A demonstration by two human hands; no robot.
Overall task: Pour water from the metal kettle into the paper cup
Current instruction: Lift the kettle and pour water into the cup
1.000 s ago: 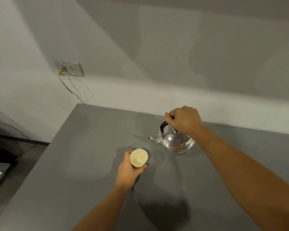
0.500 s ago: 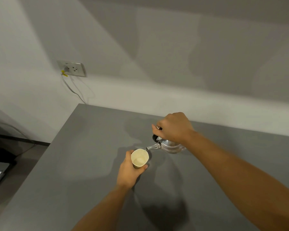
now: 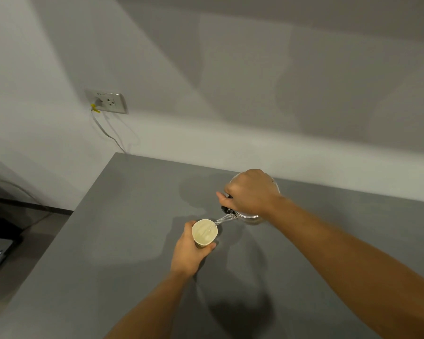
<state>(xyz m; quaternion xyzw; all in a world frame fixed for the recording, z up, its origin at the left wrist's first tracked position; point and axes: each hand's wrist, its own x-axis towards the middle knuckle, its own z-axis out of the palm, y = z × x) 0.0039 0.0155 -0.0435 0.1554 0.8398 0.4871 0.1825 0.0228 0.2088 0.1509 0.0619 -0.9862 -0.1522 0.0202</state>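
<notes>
Near the frame's centre, the right hand (image 3: 251, 192) is clenched around the handle of the tilted metal kettle (image 3: 249, 217), its spout at the paper cup's (image 3: 204, 233) rim. The left hand (image 3: 190, 253) wraps the cup above the grey bench (image 3: 108, 241).

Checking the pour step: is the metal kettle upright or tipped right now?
Tipped. The right hand holds the metal kettle tilted, spout angled down onto the rim of the paper cup, which the left hand grips.

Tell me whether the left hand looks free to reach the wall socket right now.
Probably not. The left hand is wrapped around the paper cup under the kettle spout, and the socket sits far off on the wall beyond the table corner.
</notes>
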